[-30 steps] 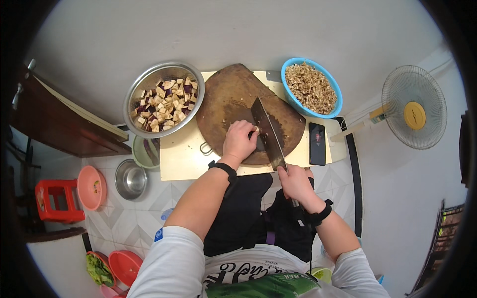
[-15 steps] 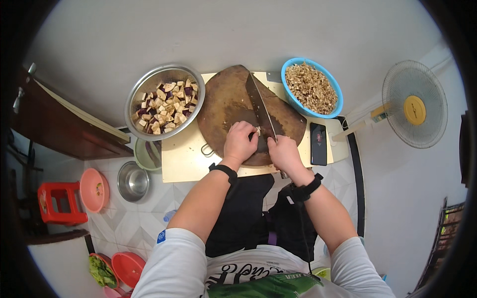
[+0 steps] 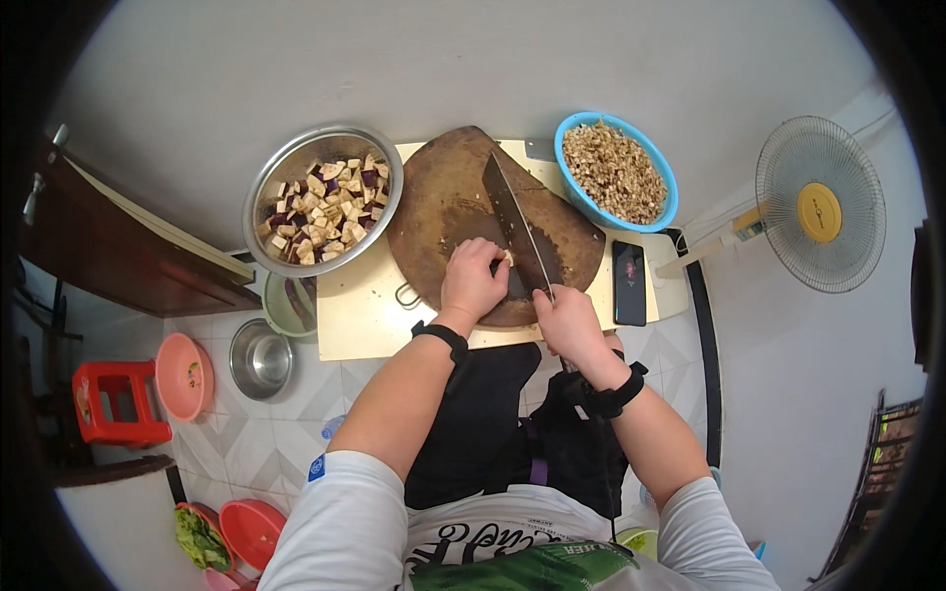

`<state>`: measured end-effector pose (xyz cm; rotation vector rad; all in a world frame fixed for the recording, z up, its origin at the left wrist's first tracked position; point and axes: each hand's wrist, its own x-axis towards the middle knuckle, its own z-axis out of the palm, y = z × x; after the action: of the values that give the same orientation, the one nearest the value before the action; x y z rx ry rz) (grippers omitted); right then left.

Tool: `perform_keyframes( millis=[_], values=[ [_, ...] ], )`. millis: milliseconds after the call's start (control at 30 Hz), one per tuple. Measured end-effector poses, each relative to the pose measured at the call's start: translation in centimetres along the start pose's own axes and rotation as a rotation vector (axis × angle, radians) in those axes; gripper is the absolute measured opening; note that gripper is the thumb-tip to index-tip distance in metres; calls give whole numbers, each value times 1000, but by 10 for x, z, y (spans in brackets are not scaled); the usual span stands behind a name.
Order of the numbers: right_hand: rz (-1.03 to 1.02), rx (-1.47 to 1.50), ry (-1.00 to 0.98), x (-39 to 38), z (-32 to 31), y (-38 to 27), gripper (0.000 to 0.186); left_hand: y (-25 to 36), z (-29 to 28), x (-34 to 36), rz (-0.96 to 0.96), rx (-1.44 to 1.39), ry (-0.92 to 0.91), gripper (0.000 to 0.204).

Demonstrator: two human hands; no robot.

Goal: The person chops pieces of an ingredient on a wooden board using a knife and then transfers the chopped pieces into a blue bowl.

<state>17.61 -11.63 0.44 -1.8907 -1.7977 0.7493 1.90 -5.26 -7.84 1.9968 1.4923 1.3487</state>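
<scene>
A round, dark wooden cutting board (image 3: pixel 434 187) lies on a cream-coloured table, with wet patches and tiny scraps on it. My right hand (image 3: pixel 570 317) is closed round the handle of a broad cleaver (image 3: pixel 514 219), whose blade slants away to the far left across the board. Just left of the blade, my left hand (image 3: pixel 476 280) has its fingers bent round a small pale piece of food (image 3: pixel 507 258), mostly hidden by the fingertips. A steel bowl (image 3: pixel 258 187) of diced eggplant (image 3: pixel 330 212) stands left of the board. Finely chopped brown food (image 3: pixel 613 172) fills a blue bowl (image 3: pixel 674 202) on the right.
A phone (image 3: pixel 630 284) lies by the board's right side, near a standing fan (image 3: pixel 820 212). On the floor at left are a green basin (image 3: pixel 279 310), a steel bowl (image 3: pixel 261 360), a pink basin (image 3: pixel 184 376) and a red stool (image 3: pixel 118 404). A wall rises behind the table.
The cleaver has shifted slightly left, and its handle hand has come a little lower. My left hand stays bent beside the blade. The whole view has shifted slightly.
</scene>
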Motion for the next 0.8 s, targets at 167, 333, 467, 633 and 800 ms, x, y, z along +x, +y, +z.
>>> perform_keyframes(
  millis=[167,333,467,633,800],
  values=[
    [-1,-14,-11,-1,0,0,35,0,0,0,7,6,-3,9],
    [19,-24,-73,-24,-11,5,37,1,-2,-1,14,2,0,8],
    [56,-48,-157,-53,-24,13,37,-2,2,-1,35,-20,13,8],
    [33,-61,-164,-54,-31,-4,36,-2,1,-2,22,11,-3,7],
    [255,30,-253,-27,-19,-18,39,0,0,-1,24,11,-8,7]
  ],
)
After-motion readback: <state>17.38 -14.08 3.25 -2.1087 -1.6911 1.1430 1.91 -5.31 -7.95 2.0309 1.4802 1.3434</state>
